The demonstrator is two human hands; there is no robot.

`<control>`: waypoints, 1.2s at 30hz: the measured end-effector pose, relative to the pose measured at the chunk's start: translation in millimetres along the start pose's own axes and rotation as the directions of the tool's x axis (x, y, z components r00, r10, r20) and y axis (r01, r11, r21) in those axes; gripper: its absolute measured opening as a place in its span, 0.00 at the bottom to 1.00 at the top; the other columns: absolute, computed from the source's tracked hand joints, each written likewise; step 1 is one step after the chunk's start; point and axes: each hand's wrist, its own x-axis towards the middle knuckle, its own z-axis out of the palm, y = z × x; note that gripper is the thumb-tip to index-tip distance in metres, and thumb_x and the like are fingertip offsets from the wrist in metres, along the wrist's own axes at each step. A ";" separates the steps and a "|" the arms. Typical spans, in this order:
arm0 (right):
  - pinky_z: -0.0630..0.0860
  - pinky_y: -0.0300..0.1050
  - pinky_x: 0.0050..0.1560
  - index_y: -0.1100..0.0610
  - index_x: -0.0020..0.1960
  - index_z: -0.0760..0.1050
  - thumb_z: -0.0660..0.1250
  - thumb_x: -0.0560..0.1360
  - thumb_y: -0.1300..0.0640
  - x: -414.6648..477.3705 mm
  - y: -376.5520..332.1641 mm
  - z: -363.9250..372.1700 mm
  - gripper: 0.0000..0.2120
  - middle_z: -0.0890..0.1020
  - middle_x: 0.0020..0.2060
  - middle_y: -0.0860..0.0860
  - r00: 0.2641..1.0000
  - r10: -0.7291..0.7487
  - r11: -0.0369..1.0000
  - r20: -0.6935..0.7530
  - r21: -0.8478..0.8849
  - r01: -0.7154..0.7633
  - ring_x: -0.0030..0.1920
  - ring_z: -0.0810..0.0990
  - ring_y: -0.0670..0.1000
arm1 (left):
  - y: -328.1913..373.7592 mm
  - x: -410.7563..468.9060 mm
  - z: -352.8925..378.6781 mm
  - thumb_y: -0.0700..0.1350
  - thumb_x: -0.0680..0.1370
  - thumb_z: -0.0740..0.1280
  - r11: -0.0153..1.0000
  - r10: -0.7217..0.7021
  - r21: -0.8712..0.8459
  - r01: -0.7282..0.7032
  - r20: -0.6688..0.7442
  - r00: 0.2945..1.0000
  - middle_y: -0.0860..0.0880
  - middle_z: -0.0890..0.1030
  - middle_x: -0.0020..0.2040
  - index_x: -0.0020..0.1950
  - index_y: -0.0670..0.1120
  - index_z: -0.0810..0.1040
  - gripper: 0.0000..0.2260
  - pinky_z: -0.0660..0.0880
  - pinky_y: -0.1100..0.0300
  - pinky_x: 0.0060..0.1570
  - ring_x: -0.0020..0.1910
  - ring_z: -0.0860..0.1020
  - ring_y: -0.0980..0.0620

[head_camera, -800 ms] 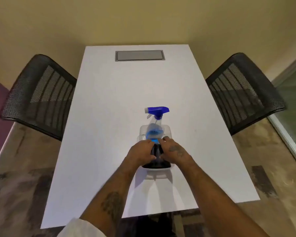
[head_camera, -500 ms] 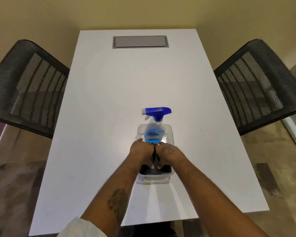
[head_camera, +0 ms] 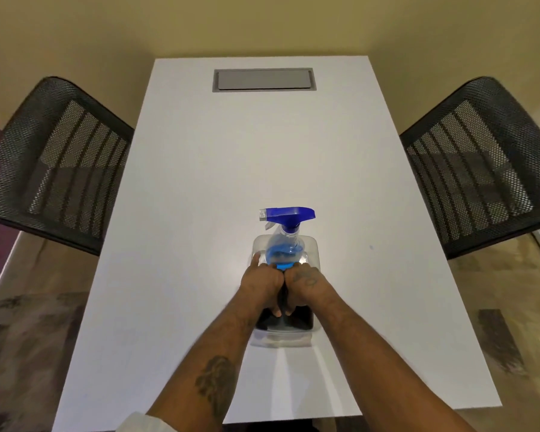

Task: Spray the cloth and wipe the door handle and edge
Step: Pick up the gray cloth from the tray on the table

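- A clear plastic tub [head_camera: 311, 244] sits on the white worktop [head_camera: 231, 182], near the edge closest to the person.
- A spray bottle [head_camera: 286, 241] with a blue top stands up in the far end of the tub. It has blue liquid inside, and its nozzle points left.
- A dark cloth [head_camera: 300, 321] lies in the near end of the tub.
- The left hand [head_camera: 262, 285] and the right hand [head_camera: 304, 283] are side by side, touching each other, and both reach down into the tub.
- The grip of each hand is curled, with fingers pressed onto the dark cloth. I cannot tell if they are closed tight on it.
- The left pointer finger sticks out by the tub's left rim.
- A grey flap [head_camera: 264, 80] is set into the far end of the worktop.
- A black mesh chair [head_camera: 56, 163] stands on the left and another mesh chair [head_camera: 477, 163] on the right.
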 end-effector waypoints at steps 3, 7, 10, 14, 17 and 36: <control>0.77 0.49 0.56 0.52 0.63 0.77 0.80 0.63 0.47 -13.8 10.1 -6.5 0.31 0.81 0.57 0.54 0.994 -0.078 0.997 -0.082 0.015 0.080 0.56 0.80 0.55 | -14.2 4.6 14.2 0.51 0.70 0.80 0.944 -0.176 -0.284 0.167 -0.008 0.984 0.51 0.83 0.61 0.65 0.49 0.79 0.25 0.72 0.54 0.70 0.62 0.80 0.48; 0.75 0.44 0.48 0.52 0.60 0.77 0.79 0.63 0.46 -53.4 23.0 -28.7 0.28 0.83 0.55 0.52 0.971 -0.198 0.962 -0.134 0.163 0.219 0.48 0.78 0.50 | -29.4 -32.1 1.9 0.59 0.63 0.82 0.882 -0.130 -0.470 0.027 -0.190 0.973 0.53 0.84 0.54 0.59 0.55 0.78 0.29 0.76 0.58 0.56 0.53 0.82 0.50; 0.72 0.40 0.46 0.48 0.64 0.73 0.79 0.64 0.47 -94.7 31.3 -52.2 0.31 0.81 0.56 0.50 0.936 -0.326 0.872 -0.132 0.340 0.352 0.50 0.76 0.49 | -45.9 -72.4 -11.3 0.54 0.63 0.84 0.650 -0.106 -0.752 -0.111 -0.234 0.966 0.59 0.82 0.52 0.64 0.60 0.76 0.33 0.76 0.71 0.46 0.49 0.81 0.60; 0.81 0.47 0.55 0.44 0.58 0.77 0.79 0.66 0.50 -144.3 33.8 -74.1 0.23 0.83 0.54 0.48 0.880 -0.447 0.620 -0.159 0.654 0.433 0.56 0.81 0.52 | -53.3 -130.9 -23.4 0.48 0.74 0.79 0.177 -0.195 -0.947 -0.267 -0.300 0.934 0.47 0.83 0.60 0.68 0.60 0.75 0.25 0.81 0.66 0.51 0.58 0.82 0.52; 0.80 0.50 0.61 0.48 0.62 0.78 0.79 0.68 0.53 -169.3 28.3 -81.5 0.23 0.84 0.57 0.51 0.843 -0.495 0.401 -0.210 0.806 0.436 0.59 0.82 0.54 | -53.0 -158.2 -15.2 0.59 0.78 0.66 -0.345 -0.283 -0.875 -0.339 -0.247 0.927 0.47 0.85 0.60 0.68 0.50 0.77 0.22 0.82 0.61 0.54 0.60 0.83 0.48; 0.80 0.56 0.62 0.53 0.65 0.75 0.72 0.74 0.42 -197.7 -60.3 -74.9 0.24 0.84 0.58 0.54 0.869 -0.232 0.190 -0.437 0.856 0.481 0.58 0.83 0.54 | 4.4 -186.0 -3.6 0.58 0.52 0.88 -0.721 -0.580 -0.239 -0.650 -0.304 0.756 0.35 0.85 0.58 0.65 0.39 0.81 0.47 0.84 0.40 0.49 0.55 0.85 0.36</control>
